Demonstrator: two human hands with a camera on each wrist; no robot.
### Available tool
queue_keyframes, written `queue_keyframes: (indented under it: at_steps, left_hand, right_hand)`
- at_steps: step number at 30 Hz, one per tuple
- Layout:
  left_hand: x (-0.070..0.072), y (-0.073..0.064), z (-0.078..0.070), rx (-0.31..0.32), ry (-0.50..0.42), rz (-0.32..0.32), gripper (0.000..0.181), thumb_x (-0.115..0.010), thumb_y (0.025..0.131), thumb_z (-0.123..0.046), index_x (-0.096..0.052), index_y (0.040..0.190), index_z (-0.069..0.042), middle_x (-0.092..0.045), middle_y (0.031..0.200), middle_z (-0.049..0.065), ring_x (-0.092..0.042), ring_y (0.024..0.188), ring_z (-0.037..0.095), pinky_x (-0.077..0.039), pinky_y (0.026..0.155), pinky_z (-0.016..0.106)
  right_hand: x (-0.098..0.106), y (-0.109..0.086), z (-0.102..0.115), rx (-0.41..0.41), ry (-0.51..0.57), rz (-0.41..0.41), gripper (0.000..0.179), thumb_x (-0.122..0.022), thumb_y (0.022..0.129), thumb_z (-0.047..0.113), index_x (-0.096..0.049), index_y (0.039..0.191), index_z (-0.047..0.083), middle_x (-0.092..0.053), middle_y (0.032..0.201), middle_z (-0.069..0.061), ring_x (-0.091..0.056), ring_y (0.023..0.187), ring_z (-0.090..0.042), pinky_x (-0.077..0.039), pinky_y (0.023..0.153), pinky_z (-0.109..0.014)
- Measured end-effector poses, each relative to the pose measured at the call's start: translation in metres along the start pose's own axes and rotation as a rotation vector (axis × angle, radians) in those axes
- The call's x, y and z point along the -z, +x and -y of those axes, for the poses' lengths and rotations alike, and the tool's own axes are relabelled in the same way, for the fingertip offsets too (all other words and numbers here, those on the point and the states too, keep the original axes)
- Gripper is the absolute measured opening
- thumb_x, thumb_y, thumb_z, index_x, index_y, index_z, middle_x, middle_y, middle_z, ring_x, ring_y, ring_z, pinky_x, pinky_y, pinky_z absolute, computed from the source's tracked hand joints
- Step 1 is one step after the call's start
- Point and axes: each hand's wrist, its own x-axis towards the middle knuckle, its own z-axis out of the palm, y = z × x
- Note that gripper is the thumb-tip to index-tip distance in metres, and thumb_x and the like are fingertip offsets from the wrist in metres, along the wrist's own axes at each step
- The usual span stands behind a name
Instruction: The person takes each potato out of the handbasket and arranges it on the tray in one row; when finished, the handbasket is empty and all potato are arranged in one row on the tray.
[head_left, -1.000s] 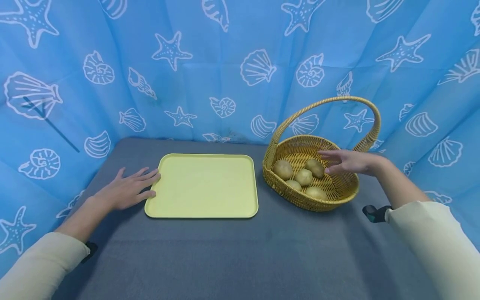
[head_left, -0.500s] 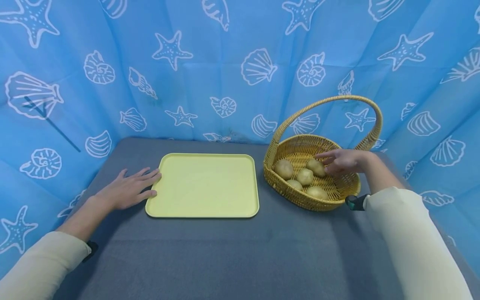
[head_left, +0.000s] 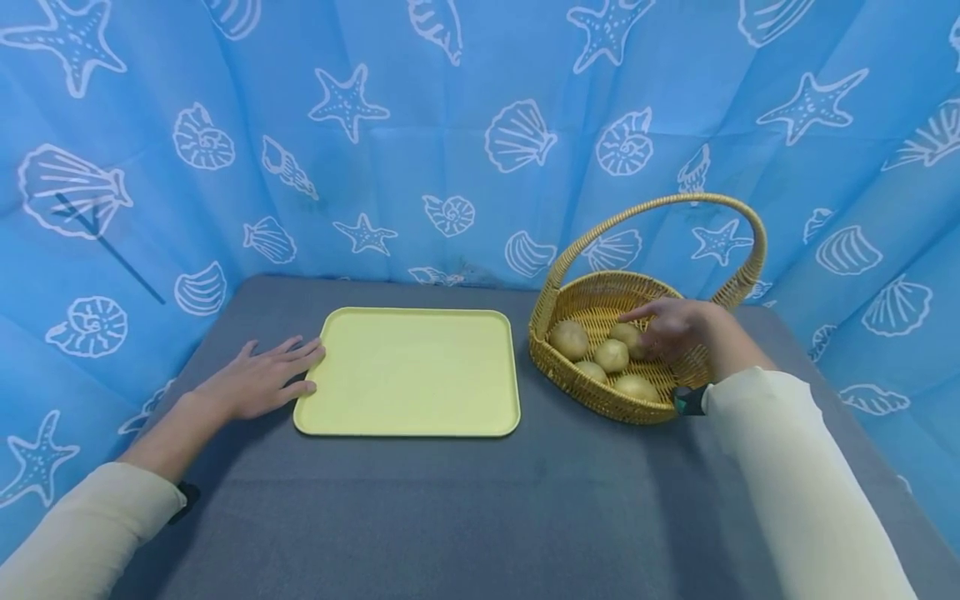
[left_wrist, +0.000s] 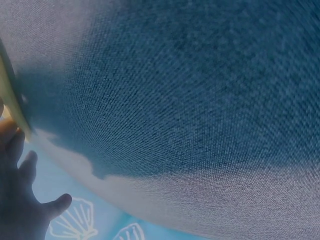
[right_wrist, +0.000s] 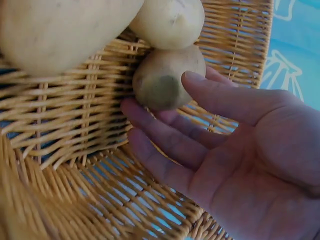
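Note:
My left hand rests with spread, straight fingers on the left edge of a pale yellow tray. In the left wrist view, that hand's fingers show at the lower left, beside the tray's edge. On the right, my right hand reaches down into a wicker basket holding several potatoes. The right wrist view shows its thumb at one side of a potato with a greenish patch. The other fingers extend loosely below and behind that potato, the palm held apart from it.
The basket's tall arched handle rises behind my right hand. More potatoes lie in the basket's left and front. A grey cloth covers the table, and a blue shell-patterned curtain hangs behind it.
My right hand has moved left and lower into the basket, its fingers coming around the back right potato. The left hand stays on the tray's edge.

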Motion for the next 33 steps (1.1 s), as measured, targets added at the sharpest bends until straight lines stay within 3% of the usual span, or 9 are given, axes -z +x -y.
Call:
queue_keyframes:
  at_steps: [6,12,15,19,22,27,33]
  left_hand:
    - [-0.001,0.000,-0.002,0.002,0.008,0.001,0.069,-0.046,0.103,-0.050,-0.034,0.156,-0.008,-0.030,0.161,0.016,-0.022,0.147,0.044,-0.010,0.106,0.078]
    - [-0.001,0.000,-0.003,0.005,-0.012,0.004,0.069,-0.046,0.103,-0.051,-0.033,0.156,-0.008,-0.029,0.161,0.017,-0.021,0.147,0.045,-0.009,0.106,0.078]
    - [-0.001,0.000,-0.001,0.010,-0.014,0.007,0.069,-0.046,0.103,-0.050,-0.033,0.156,-0.008,-0.028,0.161,0.017,-0.020,0.147,0.044,-0.008,0.107,0.077]
    - [-0.001,-0.001,0.001,0.008,-0.002,0.007,0.069,-0.045,0.103,-0.051,-0.033,0.156,-0.008,-0.028,0.161,0.016,-0.020,0.147,0.044,-0.009,0.107,0.077]
    - [-0.002,-0.001,0.002,0.006,0.006,0.004,0.069,-0.045,0.103,-0.052,-0.033,0.156,-0.009,-0.029,0.161,0.016,-0.020,0.147,0.044,-0.009,0.106,0.078]
    - [-0.002,-0.001,0.003,0.011,0.000,0.003,0.070,-0.044,0.103,-0.053,-0.032,0.157,-0.009,-0.028,0.161,0.016,-0.019,0.148,0.044,-0.007,0.106,0.078]
    - [-0.003,0.000,0.004,0.011,-0.004,0.001,0.071,-0.043,0.103,-0.054,-0.031,0.157,-0.009,-0.027,0.162,0.015,-0.019,0.148,0.043,-0.007,0.107,0.078]
  right_hand:
    - [-0.003,0.006,0.000,0.034,-0.033,-0.057,0.062,-0.052,0.095,-0.006,-0.028,0.153,-0.007,-0.055,0.108,-0.019,-0.040,0.060,-0.011,-0.046,0.065,-0.032]
    - [-0.001,0.003,0.001,0.068,-0.064,-0.076,0.062,-0.055,0.092,-0.008,-0.033,0.150,-0.008,-0.057,0.091,-0.011,-0.049,0.063,-0.011,-0.053,0.067,-0.031]
    - [0.002,-0.003,0.006,0.090,-0.048,-0.065,0.061,-0.053,0.092,-0.009,-0.034,0.151,-0.007,-0.053,0.080,-0.006,-0.048,0.063,-0.011,-0.050,0.063,-0.027]
    - [0.005,-0.016,0.013,0.147,-0.031,-0.048,0.062,-0.051,0.094,-0.007,-0.032,0.153,-0.004,-0.054,0.087,-0.009,-0.054,0.074,-0.017,-0.055,0.071,-0.031]
    - [0.005,-0.028,0.018,0.213,-0.050,-0.043,0.063,-0.054,0.094,-0.005,-0.033,0.153,-0.003,-0.059,0.110,-0.015,-0.061,0.091,-0.026,-0.057,0.083,-0.038]
    - [-0.001,-0.049,0.030,0.321,-0.153,-0.031,0.061,-0.059,0.093,-0.002,-0.040,0.151,0.000,-0.061,0.123,-0.020,-0.065,0.099,-0.031,-0.056,0.085,-0.038]
    - [-0.019,-0.065,0.047,0.398,-0.200,0.022,0.055,-0.058,0.095,-0.002,-0.047,0.149,0.007,-0.061,0.121,-0.016,-0.060,0.099,-0.032,-0.055,0.082,-0.039]
